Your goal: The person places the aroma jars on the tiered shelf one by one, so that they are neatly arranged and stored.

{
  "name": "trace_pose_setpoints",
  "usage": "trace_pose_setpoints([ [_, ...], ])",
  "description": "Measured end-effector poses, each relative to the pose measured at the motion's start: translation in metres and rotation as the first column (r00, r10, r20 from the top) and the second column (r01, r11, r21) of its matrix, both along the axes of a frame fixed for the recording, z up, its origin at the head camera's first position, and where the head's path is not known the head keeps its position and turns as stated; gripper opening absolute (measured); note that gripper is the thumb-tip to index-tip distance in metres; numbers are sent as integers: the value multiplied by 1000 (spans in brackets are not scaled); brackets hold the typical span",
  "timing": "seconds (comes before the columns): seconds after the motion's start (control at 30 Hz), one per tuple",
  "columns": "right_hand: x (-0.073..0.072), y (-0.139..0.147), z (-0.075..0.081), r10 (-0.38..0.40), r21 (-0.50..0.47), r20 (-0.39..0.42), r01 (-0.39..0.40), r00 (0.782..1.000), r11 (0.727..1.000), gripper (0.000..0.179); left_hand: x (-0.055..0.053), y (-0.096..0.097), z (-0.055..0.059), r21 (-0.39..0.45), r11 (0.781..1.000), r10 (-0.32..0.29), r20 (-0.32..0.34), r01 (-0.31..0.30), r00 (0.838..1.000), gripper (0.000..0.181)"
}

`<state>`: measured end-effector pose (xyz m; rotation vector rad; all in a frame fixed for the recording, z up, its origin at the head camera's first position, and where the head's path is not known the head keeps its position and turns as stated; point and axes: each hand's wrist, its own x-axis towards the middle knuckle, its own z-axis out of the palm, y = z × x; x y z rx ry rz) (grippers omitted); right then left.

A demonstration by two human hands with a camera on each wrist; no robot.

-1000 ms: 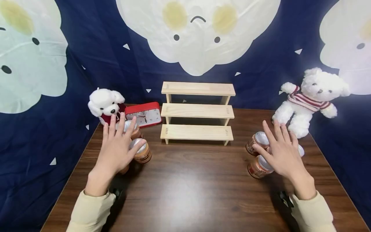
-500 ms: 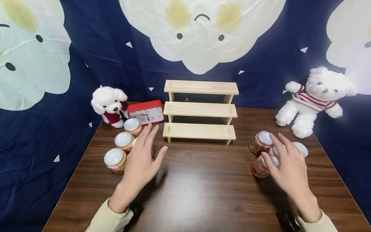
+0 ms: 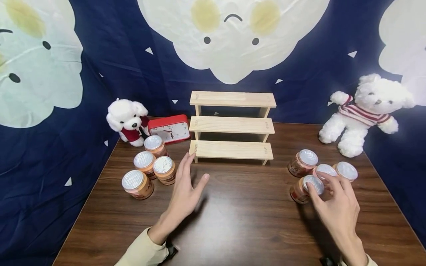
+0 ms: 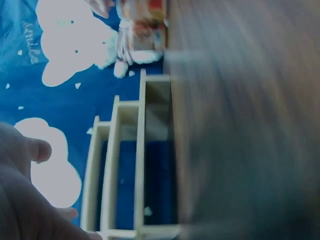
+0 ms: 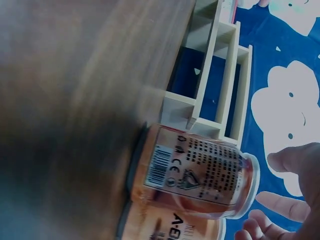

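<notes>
Squat jars with silvery lids and orange-brown sides stand in two groups on the table. My left hand (image 3: 184, 194) hovers over the wood in front of the shelf, fingers extended and holding nothing; the nearest jar (image 3: 165, 170) is to its left. My right hand (image 3: 337, 208) is above the right group, fingers bent and thumb apart, by the lid of the front jar (image 3: 301, 195). In the right wrist view, the thumb and fingertips hang just off the lid of a jar (image 5: 195, 170) with a barcode label. Behind it, another jar (image 3: 301, 164) stands upright.
A three-step wooden shelf (image 3: 232, 149) stands at the back centre. Left of it are a red alarm clock (image 3: 173, 131) and a white plush dog (image 3: 124, 116). A white plush bear (image 3: 362, 111) sits at the back right, before a blue cloth backdrop (image 3: 299, 92).
My left hand has moved right, away from the left jars, which now show fully. My right hand has moved slightly back toward me, its fingers bending near the front jar's lid.
</notes>
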<state>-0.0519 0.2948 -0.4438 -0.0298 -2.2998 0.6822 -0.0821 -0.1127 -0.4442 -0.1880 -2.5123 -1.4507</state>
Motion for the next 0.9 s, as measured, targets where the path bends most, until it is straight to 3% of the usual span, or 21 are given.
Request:
trace_pose_setpoints([
  [0.03, 1, 0, -1, -15, -3, 14, 15, 1000, 1000, 47, -2, 1, -6, 35, 999, -8, 5, 8, 1000, 74],
  [0.1, 2, 0, -2, -36, -1, 36, 36, 999, 999, 46, -9, 1, -30, 67, 998, -6, -7, 7, 1000, 72],
  [0.27, 5, 1, -5, -45, -13, 70, 46, 997, 999, 49, -31, -4, -85, 84, 996, 34, -13, -33, 999, 75],
  [0.47, 7, 1, -10, -45, -47, 84, 49, 995, 998, 52, -45, -3, -96, 190, 979, 64, 68, -76, 996, 78],
  [0.67, 8, 1, -13, -46, -41, 80, 50, 996, 998, 59, -59, 3, -93, 266, 957, 105, 59, -117, 993, 73],
  [0.9, 9, -1, -14, -51, -35, 80, 54, 995, 998, 61, -68, 5, -87, 420, 898, 103, 87, -130, 991, 63],
])
